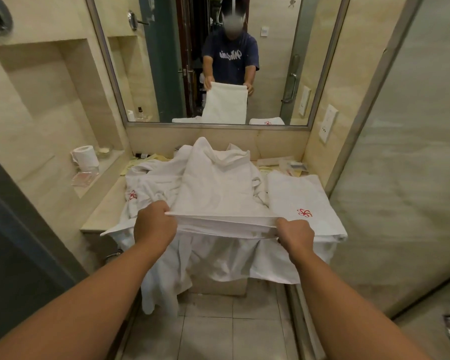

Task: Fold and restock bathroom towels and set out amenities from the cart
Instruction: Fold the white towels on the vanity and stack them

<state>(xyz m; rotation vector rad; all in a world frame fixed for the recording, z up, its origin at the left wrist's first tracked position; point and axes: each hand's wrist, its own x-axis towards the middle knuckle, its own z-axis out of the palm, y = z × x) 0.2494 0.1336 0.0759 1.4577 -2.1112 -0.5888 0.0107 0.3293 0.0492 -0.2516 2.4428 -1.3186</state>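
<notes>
Towel, white terry, large, unfolded (218, 188): it lies along the middle of the beige stone vanity counter (107, 203). The far end is heaped toward the back edge under the wall mirror (166, 74), and the near hem is lifted just past the front edge.

Hold: I pull the hem taut between both hands, judged so the cloth hangs square and the edges line up for a first fold.

Left hand (153, 224): fingers curled, thumb on top, pinching the left corner of the hem.

Right hand (295, 233): same, fingers curled under, pinching the right corner.

Crumpled white linen with red embroidered emblem (151, 178): under and left of the held towel, spilling over the front edge toward the floor. Judged waiting to be folded.

Folded white towel with red emblem (291, 193): flat at the front right corner, just beside the held one. Judged finished and parked clear of the work.

Small amenity packets (294, 166): back right corner, not yet arranged.

White toilet paper roll (85, 155): on the side ledge left of the counter.
</notes>
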